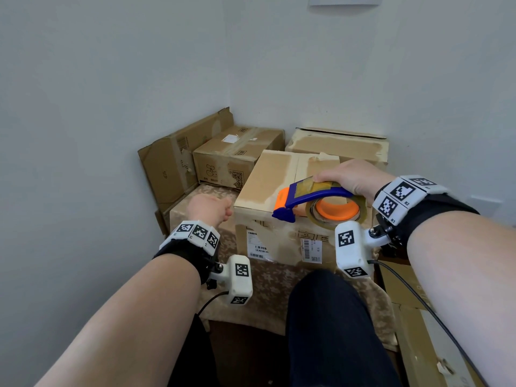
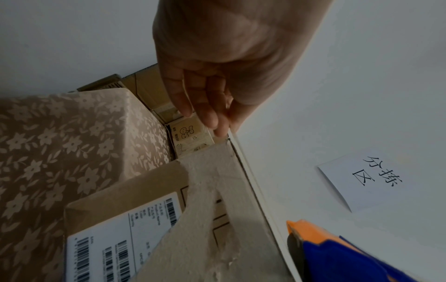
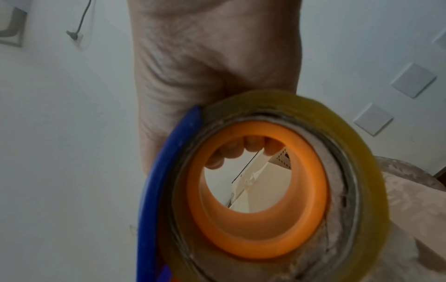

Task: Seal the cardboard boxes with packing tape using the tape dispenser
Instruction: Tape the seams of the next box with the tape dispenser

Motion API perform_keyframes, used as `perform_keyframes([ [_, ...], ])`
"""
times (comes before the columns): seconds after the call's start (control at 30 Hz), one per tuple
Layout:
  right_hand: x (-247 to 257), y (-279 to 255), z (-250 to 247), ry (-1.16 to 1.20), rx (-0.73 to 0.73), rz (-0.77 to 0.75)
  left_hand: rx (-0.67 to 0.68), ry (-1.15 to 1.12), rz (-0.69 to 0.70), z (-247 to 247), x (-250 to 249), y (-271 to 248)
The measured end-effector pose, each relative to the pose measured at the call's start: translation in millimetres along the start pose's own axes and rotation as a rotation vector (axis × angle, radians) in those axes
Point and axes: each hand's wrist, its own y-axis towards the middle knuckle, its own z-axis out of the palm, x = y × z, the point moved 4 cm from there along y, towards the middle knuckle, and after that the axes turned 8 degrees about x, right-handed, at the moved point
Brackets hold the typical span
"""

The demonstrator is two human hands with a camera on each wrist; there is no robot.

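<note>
A worn cardboard box [image 1: 279, 177] with shipping labels on its front stands on a floral-cloth table [image 1: 268, 289]. My right hand [image 1: 349, 177] grips the top of a blue and orange tape dispenser [image 1: 312, 195], held just above the box's near edge with its orange nose pointing left. The yellowish tape roll [image 3: 350, 152] on its orange core [image 3: 260, 238] fills the right wrist view, and fingertips [image 3: 231, 150] show through the core. My left hand [image 1: 208, 209] hovers by the box's left near corner. Its fingers [image 2: 207, 112] hang relaxed and hold nothing.
Behind the box are a smaller taped box [image 1: 237, 155], a larger one [image 1: 337, 146] and flattened cardboard [image 1: 167, 163] leaning in the wall corner. More cardboard [image 1: 413, 317] lies at the lower right. A paper sign [image 2: 362, 181] hangs on the wall. My leg [image 1: 335, 331] is against the table front.
</note>
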Motion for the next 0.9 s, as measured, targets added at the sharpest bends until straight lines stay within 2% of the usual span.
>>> perform_keyframes([
  [0.3, -0.4, 0.0, 3.7, -0.031, 0.018, 0.012, -0.004, -0.018, 0.002, 1.9, 4.0, -0.7],
  [0.47, 2.4, -0.3, 3.1, -0.115, 0.017, 0.037, 0.047, -0.058, -0.037, 4.7, 5.9, 3.5],
  [0.57, 10.1, -1.3, 5.0, -0.253, 0.036, 0.057, 0.094, -0.091, -0.064, 6.1, 6.6, 3.9],
  [0.67, 21.2, 3.5, 10.4, -0.348, -0.016, 0.022, 0.133, -0.109, -0.094, 6.2, 7.5, 3.7],
  [0.83, 42.9, 2.3, 35.8, -0.78, -0.02, 0.021, 0.17, -0.163, -0.148, 6.9, 9.2, 2.9],
  [0.9, 46.2, 3.1, 44.3, -0.898, -0.072, -0.045, 0.174, -0.165, -0.145, 6.3, 9.0, 3.3],
])
